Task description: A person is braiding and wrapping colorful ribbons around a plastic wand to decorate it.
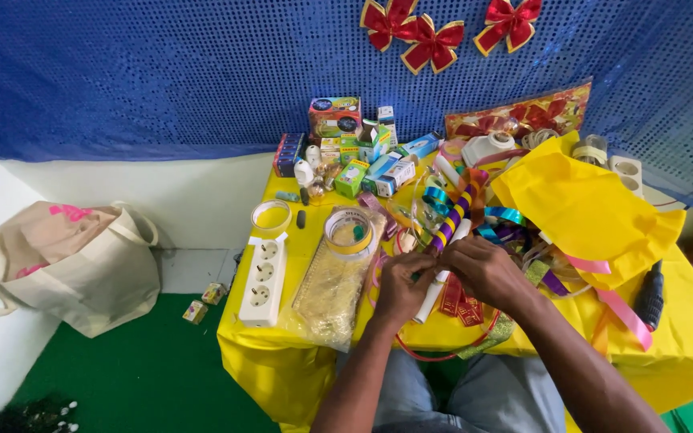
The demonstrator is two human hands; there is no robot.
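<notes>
My left hand (402,285) and my right hand (484,269) meet over the middle of a yellow-covered table (687,337). Both pinch a small piece of ribbon between their fingertips; the piece itself is mostly hidden by the fingers. Just beyond them lies a roll striped purple and yellow (455,215), with a white tube (433,297) passing under my hands. Red ribbon pieces (460,298) lie below my right hand, and a thin red ribbon loop (443,353) hangs off the table's front edge.
A white power strip (263,273), two tape rolls (350,230), a clear wrapped pack (332,281), small boxes (374,164) and a yellow bag (591,212) crowd the table. A black tool (650,295) lies right. A cloth tote (62,261) sits on the floor left. Red bows (431,40) hang on the blue backdrop.
</notes>
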